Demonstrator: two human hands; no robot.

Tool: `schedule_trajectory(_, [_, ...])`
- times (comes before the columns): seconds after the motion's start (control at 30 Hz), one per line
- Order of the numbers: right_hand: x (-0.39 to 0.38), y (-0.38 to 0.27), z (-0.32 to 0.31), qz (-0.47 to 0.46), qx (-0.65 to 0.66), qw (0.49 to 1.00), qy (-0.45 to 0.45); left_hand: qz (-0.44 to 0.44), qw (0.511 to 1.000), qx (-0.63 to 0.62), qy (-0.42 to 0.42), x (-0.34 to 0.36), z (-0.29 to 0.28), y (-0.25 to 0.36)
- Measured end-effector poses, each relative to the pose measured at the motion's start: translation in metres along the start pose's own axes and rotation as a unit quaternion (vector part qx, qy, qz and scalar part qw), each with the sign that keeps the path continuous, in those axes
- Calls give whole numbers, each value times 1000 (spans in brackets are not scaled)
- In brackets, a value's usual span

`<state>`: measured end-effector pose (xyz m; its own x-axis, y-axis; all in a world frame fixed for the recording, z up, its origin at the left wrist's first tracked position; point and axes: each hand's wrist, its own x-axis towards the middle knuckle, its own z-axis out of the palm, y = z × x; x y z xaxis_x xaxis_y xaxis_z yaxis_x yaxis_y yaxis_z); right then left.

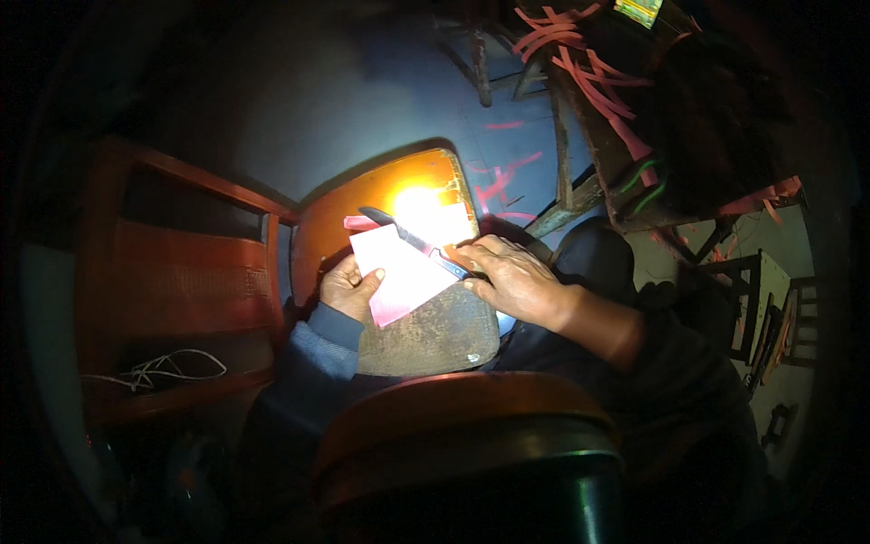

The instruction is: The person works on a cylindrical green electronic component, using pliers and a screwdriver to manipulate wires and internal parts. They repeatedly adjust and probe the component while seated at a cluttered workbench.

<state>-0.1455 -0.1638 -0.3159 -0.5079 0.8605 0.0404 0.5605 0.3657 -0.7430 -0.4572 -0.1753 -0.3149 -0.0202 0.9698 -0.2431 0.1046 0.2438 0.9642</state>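
My left hand point(346, 286) grips the left edge of a folded pinkish-white sheet point(399, 274), thumb on top and fingers beneath. Strong light washes out its surface, so I cannot tell whether it is paper or another thin material. My right hand point(518, 279) is closed round the handle of a knife point(414, 238). Its dark blade points to the upper left and lies across the sheet's upper edge. A pink strip end point(360, 222) shows beside the blade tip. Both hands are above a worn wooden seat point(426, 340), orange at its far part.
A reddish wooden chair point(181, 263) stands at the left, with a white cable point(172, 370) on it. At the upper right, pink strips point(603, 100) lie on a dark table point(625, 199), and more lie on the floor point(517, 150). A rounded brown rim point(462, 399) is close below.
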Motion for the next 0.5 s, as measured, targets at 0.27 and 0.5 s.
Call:
schedule_trajectory(0.27, [-21,-19,-27,106,336,935,-46,-25,983,-182,-14,-26,48,68])
schedule_trajectory(0.5, [-49,-23,-52,124,399,901,-115,60,977,-196,-65,-26,101,82])
